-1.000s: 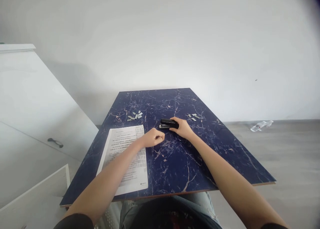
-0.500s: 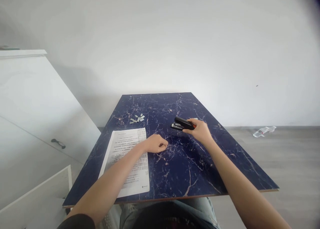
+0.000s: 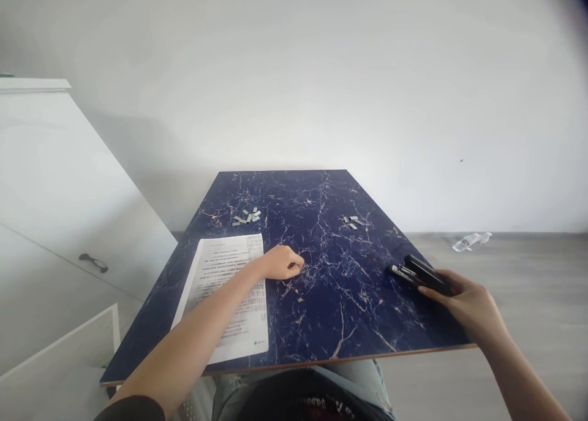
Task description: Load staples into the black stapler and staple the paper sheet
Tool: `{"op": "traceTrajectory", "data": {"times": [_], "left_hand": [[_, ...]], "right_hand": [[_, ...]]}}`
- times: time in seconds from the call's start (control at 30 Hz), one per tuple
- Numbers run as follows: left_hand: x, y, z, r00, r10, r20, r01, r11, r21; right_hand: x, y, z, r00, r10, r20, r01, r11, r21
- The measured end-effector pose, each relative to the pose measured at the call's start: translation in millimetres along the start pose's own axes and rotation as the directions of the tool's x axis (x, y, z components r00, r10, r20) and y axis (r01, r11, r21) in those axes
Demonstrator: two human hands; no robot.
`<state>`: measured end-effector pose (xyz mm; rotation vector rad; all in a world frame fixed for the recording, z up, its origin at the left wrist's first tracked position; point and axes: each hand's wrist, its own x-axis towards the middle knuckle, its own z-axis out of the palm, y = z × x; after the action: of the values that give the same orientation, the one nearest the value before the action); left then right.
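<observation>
My right hand point(image 3: 468, 298) grips a black stapler point(image 3: 425, 275) by its rear end, at the right edge of the table. The stapler points left, and a gap shows between its top arm and its base. Curled into a loose fist, my left hand point(image 3: 283, 263) rests on the table with nothing visible in it. My left forearm lies across a printed sheet of paper point(image 3: 234, 344) and hides part of the text. Small staple strips point(image 3: 248, 216) lie scattered beyond the sheet. Several more strips point(image 3: 353, 222) form a small group farther right.
The dark blue marbled table point(image 3: 316, 323) reaches back to a white wall. On the left stands a white cabinet point(image 3: 59, 163) with a dark handle point(image 3: 93, 262). A crumpled clear plastic item point(image 3: 471, 242) lies on the grey floor at the right.
My right hand has moved the stapler right and nearer to me, to the table's edge. The strips behind it now show fully. My left hand stays in place on the table.
</observation>
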<state>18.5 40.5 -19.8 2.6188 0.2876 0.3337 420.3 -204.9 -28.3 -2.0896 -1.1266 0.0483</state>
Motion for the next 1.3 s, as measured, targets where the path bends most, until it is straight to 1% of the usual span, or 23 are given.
{"op": "traceTrajectory", "data": {"times": [0.1,0.3,0.37,0.47,0.57,0.6,0.63,0.67,0.7,0.73,0.77,0.8,0.87,0.9,0.97,1.03,1.1,1.13,1.17,1.2,1.23,1.27,1.3], "left_hand": [[0,0,-0.4,1.000,-0.012,0.012,0.012,1.000,0.001],[0,-1,1.1,0.999,-0.031,0.020,0.030,0.999,0.038],[0,-1,1.5,0.999,-0.030,0.018,0.029,0.998,0.050],[0,-1,1.4,1.000,-0.023,0.020,0.022,0.999,0.049],[-1,1,0.5,1.000,-0.025,0.014,0.024,0.999,0.042],[-1,1,0.2,1.000,-0.027,0.011,0.026,0.999,0.040],[-1,2,-0.1,1.000,-0.028,0.010,0.028,0.999,0.037],[-1,2,-0.3,1.000,-0.030,0.009,0.029,0.999,0.035],[-1,3,-0.5,0.999,-0.030,0.010,0.030,0.999,0.033],[-1,3,-0.7,0.999,-0.031,0.011,0.031,0.999,0.030],[-1,3,-0.7,0.999,-0.033,0.012,0.032,0.999,0.028],[-1,3,-0.7,0.999,-0.034,0.012,0.034,0.999,0.028],[-1,3,-0.3,0.999,-0.033,0.009,0.032,0.999,0.028],[-1,3,0.0,1.000,-0.028,0.007,0.028,0.999,0.028],[-1,2,0.4,1.000,-0.014,0.004,0.014,1.000,0.027],[-1,3,-0.4,1.000,0.007,-0.001,-0.007,1.000,0.022],[-2,5,-3.2,0.997,0.027,-0.072,-0.025,0.999,0.026],[-4,6,-5.5,0.988,0.029,-0.152,-0.025,0.999,0.029],[-5,7,-8.3,0.965,0.024,-0.259,-0.017,0.999,0.031],[-7,7,-11.4,0.925,0.011,-0.379,0.000,1.000,0.029],[-9,8,-14.4,0.872,-0.008,-0.489,0.023,0.999,0.024],[-10,8,-17.1,0.820,-0.032,-0.571,0.048,0.999,0.014],[-12,8,-19.1,0.785,-0.058,-0.616,0.075,0.997,0.003]], "right_hand": [[-2,0,0,0.993,0.063,0.100,-0.061,0.998,-0.025],[-3,-1,9,0.994,0.073,0.081,-0.064,0.991,-0.116],[-2,3,12,0.996,0.038,0.080,-0.028,0.991,-0.129],[0,8,13,0.993,-0.054,0.104,0.067,0.989,-0.135],[-2,0,10,0.980,-0.165,0.112,0.180,0.975,-0.133],[-4,-8,8,0.976,-0.208,0.071,0.216,0.967,-0.136],[-7,-18,7,0.967,-0.253,-0.007,0.250,0.958,-0.143],[-11,-30,6,0.947,-0.297,-0.118,0.278,0.948,-0.156],[-15,-43,5,0.907,-0.330,-0.262,0.293,0.940,-0.173],[-20,-58,7,0.840,-0.364,-0.402,0.317,0.931,-0.180],[-25,-72,10,0.788,-0.408,-0.461,0.373,0.912,-0.170],[-28,-86,15,0.753,-0.467,-0.463,0.457,0.878,-0.142],[-32,-113,30,0.725,-0.603,-0.333,0.634,0.773,-0.019],[-31,-127,39,0.720,-0.655,-0.230,0.680,0.733,0.039],[-23,-154,62,0.724,-0.690,-0.026,0.688,0.718,0.101],[-10,-181,89,0.705,-0.689,0.166,0.679,0.724,0.122],[3,-207,119,0.698,-0.667,0.259,0.662,0.740,0.120],[6,-218,135,0.703,-0.647,0.295,0.642,0.756,0.128],[7,-228,151,0.725,-0.612,0.317,0.607,0.785,0.128],[5,-237,167,0.747,-0.579,0.327,0.573,0.810,0.125],[0,-244,183,0.756,-0.563,0.334,0.559,0.821,0.119],[-8,-250,196,0.740,-0.577,0.346,0.576,0.809,0.117],[-16,-254,207,0.696,-0.616,0.368,0.623,0.774,0.118]]}}
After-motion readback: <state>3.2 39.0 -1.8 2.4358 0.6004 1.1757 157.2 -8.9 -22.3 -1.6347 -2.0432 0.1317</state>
